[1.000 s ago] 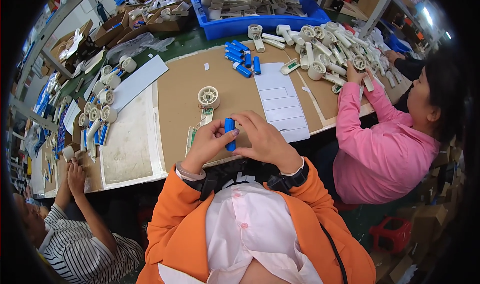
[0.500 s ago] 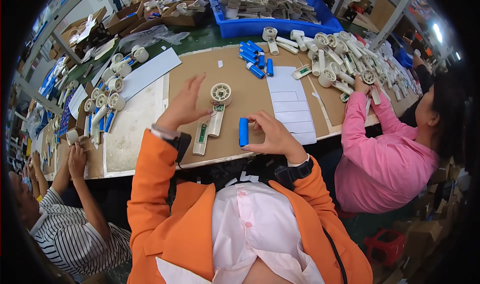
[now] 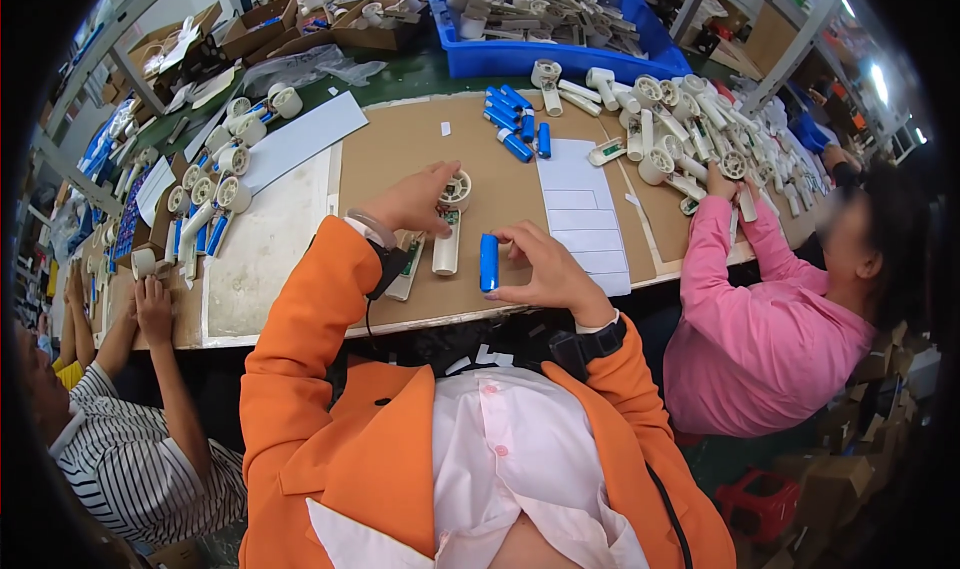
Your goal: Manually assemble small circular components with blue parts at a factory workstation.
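Right grip (image 3: pixel 548 269) is pinching the blue battery cell (image 3: pixel 489 262) across its length, thumb at the near end, fingers at the far end; can't tell if the cell is clear of the bench (image 3: pixel 265 294) or resting on it. Left grip (image 3: pixel 405 204) is over the white fan body (image 3: pixel 446 254), thumb and fingers apart around the fan head's left side; can't tell whether they've closed on it. Fan body lies on the cardboard cover (image 3: pixel 385 134), head away from the person, handle toward them, small green board near the neck. White shell half (image 3: pixel 400 287) with its own green board sits just left of the handle, partly behind the wrist. My read on the step: cell in hand, fan body being reached for or steadied. Moving the body would call for a firm left pinch at head or neck, off the board, with the cell held clear. Spare blue cells (image 3: pixel 517 124) sit loose farther out, left of the white fan parts (image 3: pixel 680 119); ruled paper sheet (image 3: pixel 583 224) is right of the right grip.
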Available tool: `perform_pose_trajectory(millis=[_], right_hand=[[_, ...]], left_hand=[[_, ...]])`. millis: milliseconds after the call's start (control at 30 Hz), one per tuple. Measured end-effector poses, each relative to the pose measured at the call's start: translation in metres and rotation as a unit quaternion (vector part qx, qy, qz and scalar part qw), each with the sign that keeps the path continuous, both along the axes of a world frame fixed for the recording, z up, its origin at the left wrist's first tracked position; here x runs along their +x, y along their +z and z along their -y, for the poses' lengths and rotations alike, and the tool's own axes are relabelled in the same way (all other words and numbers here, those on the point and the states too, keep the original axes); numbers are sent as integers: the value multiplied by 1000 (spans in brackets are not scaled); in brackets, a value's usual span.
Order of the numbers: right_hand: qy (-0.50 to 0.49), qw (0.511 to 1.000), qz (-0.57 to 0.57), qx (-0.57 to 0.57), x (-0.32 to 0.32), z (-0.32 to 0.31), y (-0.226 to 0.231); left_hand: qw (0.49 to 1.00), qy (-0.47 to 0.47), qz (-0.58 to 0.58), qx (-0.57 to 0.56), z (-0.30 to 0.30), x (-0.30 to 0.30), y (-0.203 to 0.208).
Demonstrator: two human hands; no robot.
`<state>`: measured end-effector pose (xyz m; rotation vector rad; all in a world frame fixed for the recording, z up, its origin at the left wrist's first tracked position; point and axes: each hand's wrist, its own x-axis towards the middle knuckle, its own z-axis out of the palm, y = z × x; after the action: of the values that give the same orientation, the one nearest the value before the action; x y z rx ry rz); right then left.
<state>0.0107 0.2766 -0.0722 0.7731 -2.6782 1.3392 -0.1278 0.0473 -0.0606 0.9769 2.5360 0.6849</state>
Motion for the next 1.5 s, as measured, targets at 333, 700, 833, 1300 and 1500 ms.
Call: perform_pose_trajectory(millis=[333,700,833,1300,1500], right_hand=[[62,995,67,-44,-34,4,-13],[87,995,43,-3,-50,7,-26],[82,996,23,39,-51,9,-21],[84,991,-13,105,-52,9,-11],[62,993,21,95,-47,9,-13]], left_hand=[[998,8,-33,46,0,12,-13],[998,19,-31,46,-4,18,-12],[998,19,-46,36,-5,19,-13],[998,26,-39,45,-8,18,-16],[998,31,-30,54,-7,17,-20]])
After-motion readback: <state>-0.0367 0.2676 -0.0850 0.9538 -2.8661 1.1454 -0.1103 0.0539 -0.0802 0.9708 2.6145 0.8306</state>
